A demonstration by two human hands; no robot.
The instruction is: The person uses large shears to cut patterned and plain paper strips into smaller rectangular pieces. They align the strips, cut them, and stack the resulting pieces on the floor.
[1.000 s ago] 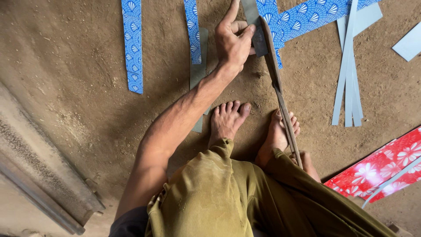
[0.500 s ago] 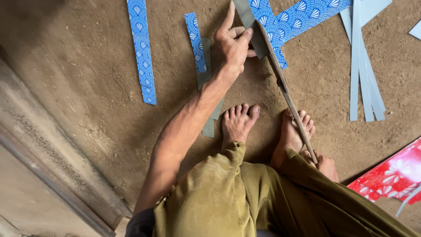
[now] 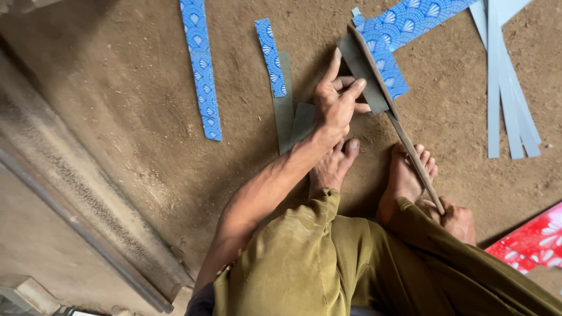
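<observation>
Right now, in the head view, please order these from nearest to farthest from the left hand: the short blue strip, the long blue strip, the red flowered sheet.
From the left hand:
1. Short blue strip, just to its left on the dirt floor.
2. Long blue strip, farther left.
3. Red flowered sheet, far off at the lower right edge.

Single head cam, looks straight down, close on dirt floor.
</observation>
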